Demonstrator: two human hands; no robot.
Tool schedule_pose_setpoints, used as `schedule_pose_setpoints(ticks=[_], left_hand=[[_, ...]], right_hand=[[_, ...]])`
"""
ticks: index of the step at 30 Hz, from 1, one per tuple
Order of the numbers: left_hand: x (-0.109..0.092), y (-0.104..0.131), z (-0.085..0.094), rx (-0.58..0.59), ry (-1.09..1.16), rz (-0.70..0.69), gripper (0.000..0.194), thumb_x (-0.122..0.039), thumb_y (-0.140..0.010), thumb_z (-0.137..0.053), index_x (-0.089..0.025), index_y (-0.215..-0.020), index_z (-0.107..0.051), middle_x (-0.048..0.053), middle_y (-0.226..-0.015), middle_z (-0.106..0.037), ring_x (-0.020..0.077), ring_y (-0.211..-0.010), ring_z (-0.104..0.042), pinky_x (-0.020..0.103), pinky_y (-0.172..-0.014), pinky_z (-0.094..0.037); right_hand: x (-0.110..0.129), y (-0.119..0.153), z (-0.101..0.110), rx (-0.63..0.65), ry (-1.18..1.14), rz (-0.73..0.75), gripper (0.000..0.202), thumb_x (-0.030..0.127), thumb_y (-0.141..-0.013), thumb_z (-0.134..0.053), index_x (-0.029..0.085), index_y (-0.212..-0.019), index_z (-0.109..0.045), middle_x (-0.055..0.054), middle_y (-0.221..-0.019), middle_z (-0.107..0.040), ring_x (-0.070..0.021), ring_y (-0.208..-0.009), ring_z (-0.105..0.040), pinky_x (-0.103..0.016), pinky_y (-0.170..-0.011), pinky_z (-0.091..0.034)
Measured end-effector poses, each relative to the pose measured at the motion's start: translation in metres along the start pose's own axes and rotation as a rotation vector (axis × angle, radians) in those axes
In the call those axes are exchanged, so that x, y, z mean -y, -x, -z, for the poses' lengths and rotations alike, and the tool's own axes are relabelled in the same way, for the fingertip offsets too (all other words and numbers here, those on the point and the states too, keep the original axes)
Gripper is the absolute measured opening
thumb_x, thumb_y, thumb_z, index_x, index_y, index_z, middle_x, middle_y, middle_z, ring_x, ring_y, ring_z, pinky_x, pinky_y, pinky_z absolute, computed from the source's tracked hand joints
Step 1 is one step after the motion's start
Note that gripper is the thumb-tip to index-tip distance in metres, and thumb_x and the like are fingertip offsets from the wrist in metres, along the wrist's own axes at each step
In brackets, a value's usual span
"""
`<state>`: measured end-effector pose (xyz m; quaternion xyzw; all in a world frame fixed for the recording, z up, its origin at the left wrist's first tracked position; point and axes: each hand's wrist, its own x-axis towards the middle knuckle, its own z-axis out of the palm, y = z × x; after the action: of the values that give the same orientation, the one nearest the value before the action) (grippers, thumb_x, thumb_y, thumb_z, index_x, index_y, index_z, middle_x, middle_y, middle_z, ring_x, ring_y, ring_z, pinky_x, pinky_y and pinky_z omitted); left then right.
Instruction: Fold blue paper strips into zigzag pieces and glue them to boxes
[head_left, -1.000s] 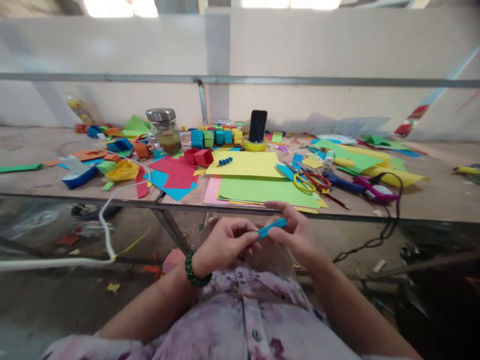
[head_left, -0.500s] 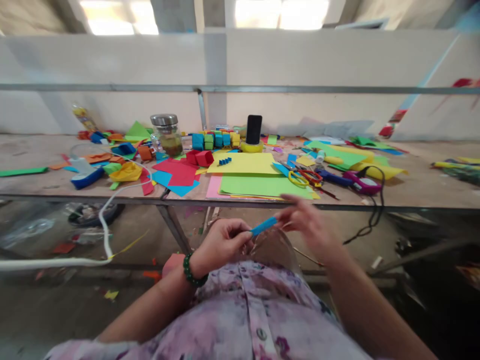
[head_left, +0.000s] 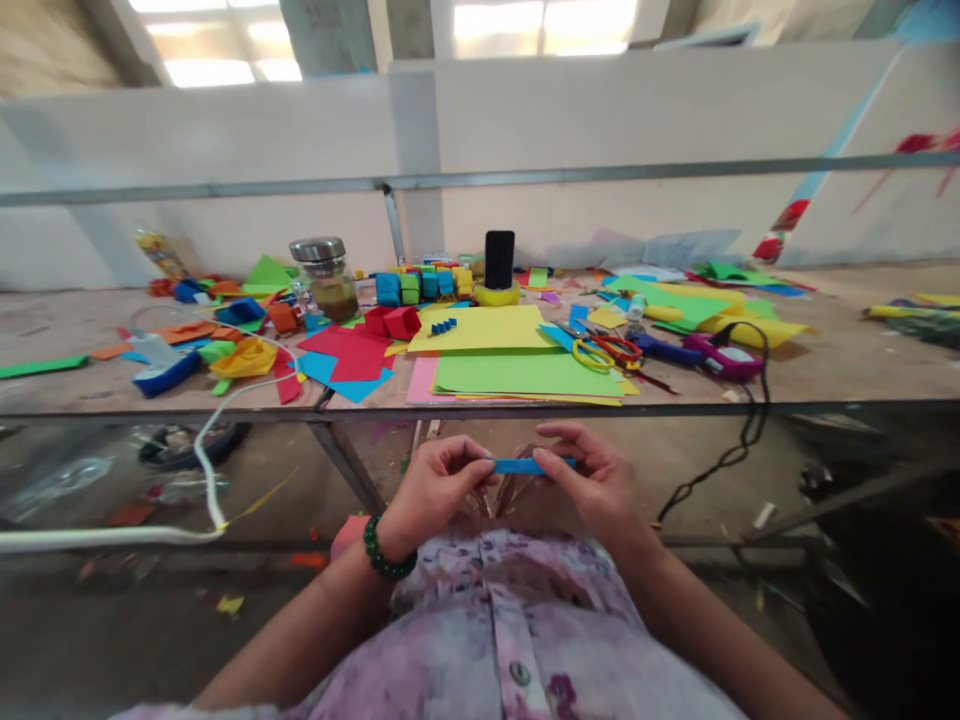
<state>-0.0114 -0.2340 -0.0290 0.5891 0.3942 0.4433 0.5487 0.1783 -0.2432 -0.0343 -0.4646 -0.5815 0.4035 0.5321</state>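
Head view: narrow blue folded paper strip, level above my lap, below the front edge of the cluttered wooden counter; my left hand pinches one end between thumb and fingers, and my right hand pinches it near the other. Beyond lie stacked green paper sheets and yellow-handled scissors.

Both forearms angle inward, bringing the left hand and right hand near each other, fingers curled.
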Motion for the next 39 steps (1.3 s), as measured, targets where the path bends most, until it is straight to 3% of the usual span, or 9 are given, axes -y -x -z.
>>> schedule_pose_setpoints(ticks=[4,8,13,17,23,29,33,36,39], left_hand=[[0.001,0.003,-0.002,-0.069,0.090,-0.005,0.030,-0.035,-0.075,-0.069,-0.011,-0.092,-0.065,0.002,-0.066,-0.064,0.0117,-0.061,-0.059,0.021,-0.059,-0.046],[0.013,0.003,-0.010,-0.223,0.313,-0.050,0.052,-0.039,-0.080,-0.065,-0.020,-0.126,-0.052,-0.002,-0.070,-0.064,0.0100,-0.065,-0.060,0.021,-0.068,-0.047],[0.028,0.000,-0.027,-0.190,0.542,0.102,0.042,-0.042,-0.064,-0.078,-0.015,-0.096,-0.072,0.003,-0.079,-0.068,0.0105,-0.070,-0.059,0.021,-0.069,-0.046],[0.025,0.002,-0.029,-0.265,0.521,0.096,0.025,-0.037,-0.064,-0.079,-0.015,-0.074,-0.075,0.000,-0.067,-0.066,0.0077,-0.063,-0.054,0.018,-0.063,-0.042],[0.015,0.008,-0.019,-0.221,0.488,0.081,0.024,-0.039,-0.068,-0.075,-0.016,-0.073,-0.075,0.001,-0.071,-0.065,0.0095,-0.067,-0.055,0.020,-0.065,-0.042],[0.016,0.003,-0.020,-0.216,0.495,0.114,0.031,-0.039,-0.060,-0.080,-0.016,-0.081,-0.076,0.001,-0.069,-0.067,0.0090,-0.062,-0.055,0.020,-0.060,-0.042],[0.020,0.003,-0.028,-0.223,0.511,0.115,0.025,-0.032,-0.055,-0.084,-0.016,-0.072,-0.075,0.002,-0.069,-0.069,0.0099,-0.063,-0.058,0.021,-0.064,-0.045],[0.020,0.006,-0.033,-0.245,0.497,0.085,0.021,-0.030,-0.058,-0.083,-0.015,-0.070,-0.075,0.002,-0.070,-0.070,0.0104,-0.065,-0.060,0.021,-0.066,-0.046],[0.014,0.003,-0.021,-0.229,0.552,0.126,0.024,-0.033,-0.061,-0.081,-0.013,-0.073,-0.074,0.002,-0.068,-0.069,0.0095,-0.062,-0.059,0.020,-0.062,-0.046]], right_hand=[[-0.001,0.010,-0.004,-0.045,-0.005,0.030,0.031,0.035,-0.077,-0.067,0.019,-0.103,-0.062,0.000,-0.068,-0.068,-0.0136,-0.057,-0.064,-0.025,-0.055,-0.054],[-0.005,0.011,-0.010,-0.144,-0.028,0.044,0.031,0.035,-0.079,-0.065,0.020,-0.105,-0.061,0.000,-0.070,-0.068,-0.0143,-0.060,-0.066,-0.026,-0.058,-0.055],[-0.020,0.013,-0.020,-0.256,0.105,0.162,0.028,0.032,-0.081,-0.065,0.022,-0.107,-0.062,-0.001,-0.076,-0.069,-0.0147,-0.067,-0.066,-0.026,-0.062,-0.054],[-0.025,0.023,-0.023,-0.205,0.309,0.334,0.021,0.024,-0.082,-0.063,0.023,-0.103,-0.062,-0.002,-0.080,-0.072,-0.0149,-0.069,-0.067,-0.028,-0.065,-0.055],[-0.016,0.028,-0.020,-0.215,0.561,0.614,0.018,0.019,-0.080,-0.064,0.024,-0.096,-0.061,-0.002,-0.079,-0.074,-0.0149,-0.062,-0.068,-0.026,-0.061,-0.055],[-0.020,0.027,-0.023,-0.250,0.579,0.592,0.019,0.024,-0.082,-0.063,0.024,-0.101,-0.058,-0.004,-0.084,-0.074,-0.0176,-0.069,-0.071,-0.027,-0.064,-0.058],[-0.021,0.025,-0.025,-0.147,0.522,0.536,0.023,0.022,-0.084,-0.060,0.023,-0.107,-0.054,-0.005,-0.092,-0.072,-0.0158,-0.073,-0.071,-0.025,-0.065,-0.058],[-0.018,0.025,-0.024,-0.133,0.588,0.593,0.014,0.022,-0.084,-0.060,0.023,-0.098,-0.057,-0.003,-0.084,-0.072,-0.0155,-0.067,-0.070,-0.026,-0.062,-0.056],[-0.016,0.028,-0.020,-0.160,0.646,0.686,0.008,0.021,-0.083,-0.061,0.025,-0.088,-0.059,-0.001,-0.074,-0.071,-0.0157,-0.062,-0.068,-0.027,-0.060,-0.054]])
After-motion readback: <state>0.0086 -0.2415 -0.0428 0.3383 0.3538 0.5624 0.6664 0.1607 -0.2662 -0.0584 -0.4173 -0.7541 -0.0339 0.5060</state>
